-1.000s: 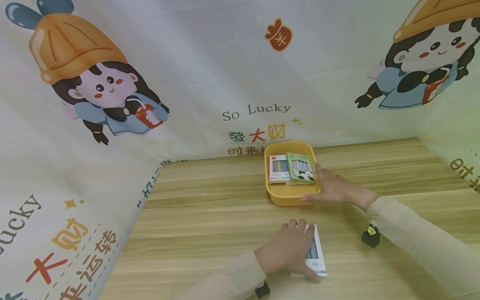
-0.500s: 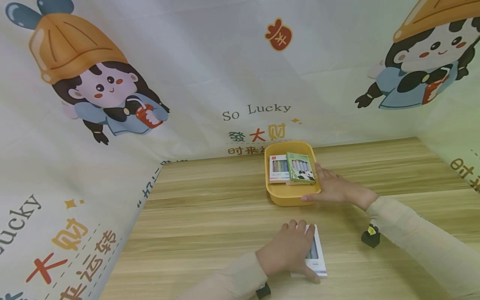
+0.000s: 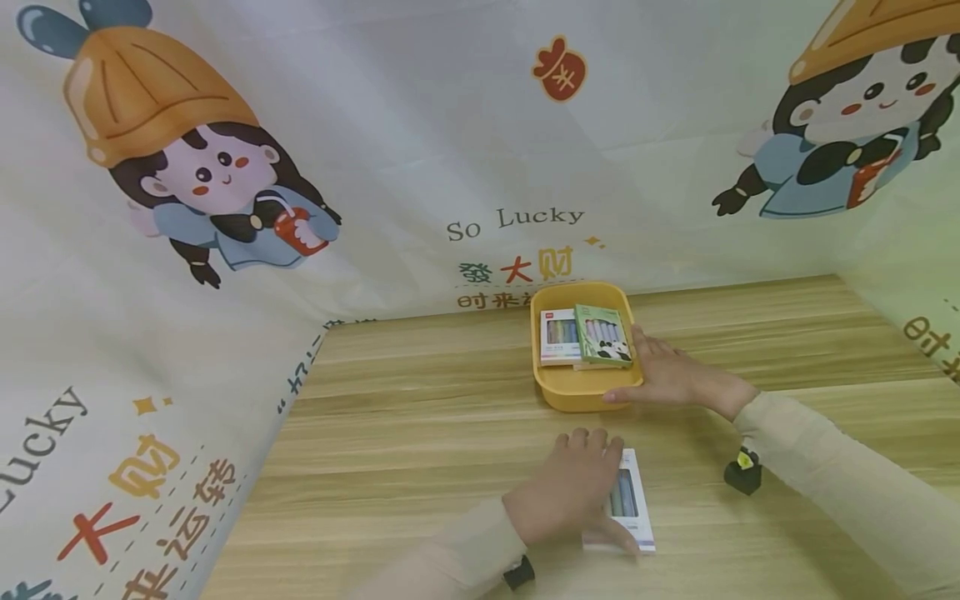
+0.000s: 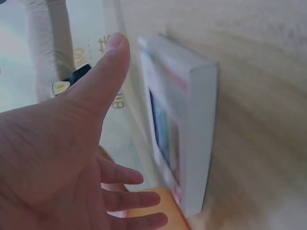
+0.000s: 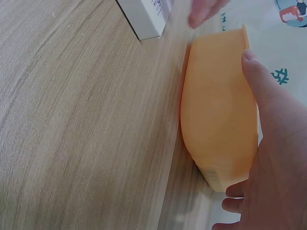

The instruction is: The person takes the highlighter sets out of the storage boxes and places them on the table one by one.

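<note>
A flat white box [image 3: 633,523] with a window showing coloured sticks lies on the table before me. Over its left side is my left hand [image 3: 558,492], fingers spread. In the left wrist view a gap shows between that hand's fingers and the white box [image 4: 201,139]. My right hand [image 3: 667,377] rests against the right side of a yellow plastic basket [image 3: 581,402], thumb at its front right corner. The right wrist view shows that thumb lying along the basket's rim. Inside the basket are a similar white box [image 3: 557,350] and a green panda-printed box [image 3: 596,354] overlapping it.
The wood-grain table [image 3: 390,433] reaches back to a printed cloth wall [image 3: 390,150], which the basket stands close to. Cloth also rises at the left and right sides. Each wrist carries a small black camera mount [image 3: 742,475].
My left hand has lifted slightly and shifted left and away from me, uncovering more of the white box's window. The right hand, basket and box have stayed in place.
</note>
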A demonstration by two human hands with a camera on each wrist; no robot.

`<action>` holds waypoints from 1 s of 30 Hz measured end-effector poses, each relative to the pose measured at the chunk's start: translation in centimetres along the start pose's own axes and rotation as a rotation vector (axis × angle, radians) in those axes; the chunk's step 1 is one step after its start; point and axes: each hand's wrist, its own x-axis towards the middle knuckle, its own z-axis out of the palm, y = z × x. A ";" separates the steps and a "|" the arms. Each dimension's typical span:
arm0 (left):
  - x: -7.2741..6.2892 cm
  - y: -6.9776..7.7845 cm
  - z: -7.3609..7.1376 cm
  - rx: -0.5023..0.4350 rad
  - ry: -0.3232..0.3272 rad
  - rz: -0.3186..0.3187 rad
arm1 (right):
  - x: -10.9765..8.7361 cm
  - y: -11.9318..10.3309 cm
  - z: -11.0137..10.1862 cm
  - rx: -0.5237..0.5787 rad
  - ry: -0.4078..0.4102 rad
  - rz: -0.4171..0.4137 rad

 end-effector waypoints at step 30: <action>-0.8 -4.5 -1.8 -0.080 0.033 -0.024 | -0.1 0.0 -0.1 0.023 -0.002 -0.003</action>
